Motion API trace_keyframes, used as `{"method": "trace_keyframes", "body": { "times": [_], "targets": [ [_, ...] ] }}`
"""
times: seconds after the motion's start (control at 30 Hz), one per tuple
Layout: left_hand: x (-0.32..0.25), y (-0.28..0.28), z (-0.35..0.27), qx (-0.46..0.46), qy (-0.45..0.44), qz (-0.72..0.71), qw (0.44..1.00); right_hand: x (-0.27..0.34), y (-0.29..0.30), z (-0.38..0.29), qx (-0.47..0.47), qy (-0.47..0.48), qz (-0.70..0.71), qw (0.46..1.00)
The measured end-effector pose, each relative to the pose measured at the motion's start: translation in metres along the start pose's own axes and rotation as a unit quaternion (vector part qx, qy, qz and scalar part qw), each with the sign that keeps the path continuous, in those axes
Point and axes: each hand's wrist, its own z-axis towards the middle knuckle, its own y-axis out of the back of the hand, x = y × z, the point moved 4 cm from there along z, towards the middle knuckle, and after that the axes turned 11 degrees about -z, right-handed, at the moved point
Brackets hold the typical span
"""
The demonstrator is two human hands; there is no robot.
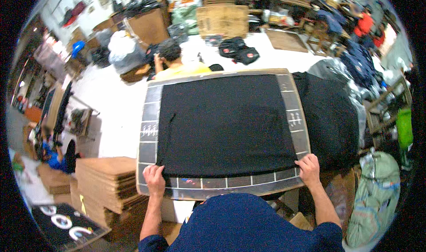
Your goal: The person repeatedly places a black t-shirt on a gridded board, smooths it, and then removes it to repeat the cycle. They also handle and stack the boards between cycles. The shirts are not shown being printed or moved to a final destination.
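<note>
A black cloth [226, 125] lies spread over a dark board [213, 183] marked with white grid lines. My left hand [154, 178] pinches the cloth's near left corner. At the near right corner, my right hand [308, 168] grips the same cloth between thumb and fingers. The near edge runs between my hands, slightly rolled or folded. Small creases show on the cloth's left side. Beyond the board's right edge lies a heap of more black cloth [329, 122].
Stacked brown cardboard [106, 172] stands left of the board. A pale green sack [372, 198] stands at right. Beyond the board's far edge is a person in yellow [181, 69]. Black bundles [238, 50] lie on the white floor. A printed black panel [66, 223] sits lower left.
</note>
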Motion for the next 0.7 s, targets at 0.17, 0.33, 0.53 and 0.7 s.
{"method": "trace_keyframes", "body": {
  "times": [0.17, 0.33, 0.53, 0.7],
  "targets": [
    [0.000, 0.003, -0.002, 0.004, 0.010, 0.005, 1.000, 0.003, 0.003, 0.006, 0.012, -0.011, 0.008, 1.000],
    [-0.006, 0.011, 0.003, 0.018, 0.022, 0.009, 1.000, 0.003, 0.002, 0.007, 0.042, -0.017, 0.019, 0.999],
    [0.008, 0.024, 0.032, 0.018, 0.093, -0.065, 0.993, -0.007, -0.001, 0.025, 0.052, -0.040, 0.071, 0.995],
    [0.068, -0.024, 0.109, -0.041, 0.161, -0.072, 0.984, -0.023, -0.018, 0.085, -0.017, -0.102, 0.095, 0.990]
  ]
}}
